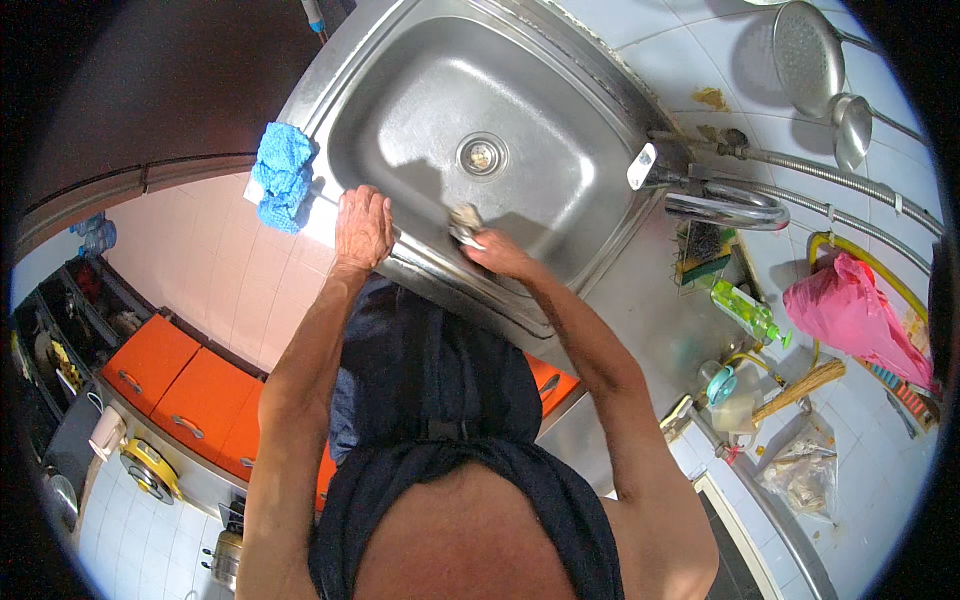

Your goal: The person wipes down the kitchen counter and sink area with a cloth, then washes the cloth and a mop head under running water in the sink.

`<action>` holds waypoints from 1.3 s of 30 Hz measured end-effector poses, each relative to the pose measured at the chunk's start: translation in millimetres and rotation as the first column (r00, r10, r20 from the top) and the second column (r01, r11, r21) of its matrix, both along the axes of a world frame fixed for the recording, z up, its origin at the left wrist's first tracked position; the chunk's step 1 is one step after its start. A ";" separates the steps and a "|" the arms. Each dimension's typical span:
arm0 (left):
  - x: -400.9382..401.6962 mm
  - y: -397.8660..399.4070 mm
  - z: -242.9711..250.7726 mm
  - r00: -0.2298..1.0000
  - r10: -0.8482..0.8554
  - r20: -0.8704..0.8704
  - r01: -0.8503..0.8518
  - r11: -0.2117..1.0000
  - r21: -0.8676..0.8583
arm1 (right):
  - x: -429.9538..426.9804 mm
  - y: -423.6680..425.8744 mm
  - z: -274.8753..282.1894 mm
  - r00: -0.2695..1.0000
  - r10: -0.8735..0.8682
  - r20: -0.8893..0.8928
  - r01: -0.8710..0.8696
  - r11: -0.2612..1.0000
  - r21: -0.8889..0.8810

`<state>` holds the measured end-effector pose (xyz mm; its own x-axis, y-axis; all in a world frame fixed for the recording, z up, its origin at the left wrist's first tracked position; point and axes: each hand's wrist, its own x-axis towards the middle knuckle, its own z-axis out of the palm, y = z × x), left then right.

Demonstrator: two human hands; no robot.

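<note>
My left hand rests on the front rim of a stainless steel sink, its fingers over the inner edge with nothing visible in them. Inside the basin, my right hand grips a crumpled pale cloth against the wall nearest me. Farther into the sink is the round drain strainer. A bunched blue cloth lies on the rim's left corner, beside my left hand. What the palm of my left hand touches is hidden.
A chrome faucet juts out at the sink's right. Beyond it stand a green soap bottle, sponges and a pink plastic bag. A metal skimmer and ladle hang on the tiled wall. Orange cabinets stand at lower left.
</note>
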<state>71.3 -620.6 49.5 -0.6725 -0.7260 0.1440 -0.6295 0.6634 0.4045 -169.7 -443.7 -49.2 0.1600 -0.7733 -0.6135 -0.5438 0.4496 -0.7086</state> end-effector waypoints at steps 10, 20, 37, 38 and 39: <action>3.0 1.2 0.1 1.000 0.006 0.024 -0.007 1.000 0.019 | -131.2 3.0 51.2 0.640 -0.369 -0.674 0.228 0.929 -0.291; 6.9 0.1 -2.0 1.000 0.006 0.016 -0.006 1.000 0.009 | 19.4 -1.0 -15.2 0.856 -0.418 -0.305 0.396 0.908 -0.133; 2.8 0.5 2.8 0.999 -0.017 0.028 0.017 1.000 -0.020 | -45.1 44.0 124.8 -0.373 -0.619 0.691 0.769 0.210 0.604; 2.8 0.7 3.7 0.999 -0.015 0.033 0.016 1.000 -0.021 | -43.7 53.7 130.5 -0.347 -0.602 0.719 0.794 0.219 0.567; 2.1 0.7 4.3 0.999 -0.025 0.028 0.026 0.999 -0.026 | -40.1 64.1 134.8 -0.350 -0.595 0.724 0.799 0.214 0.562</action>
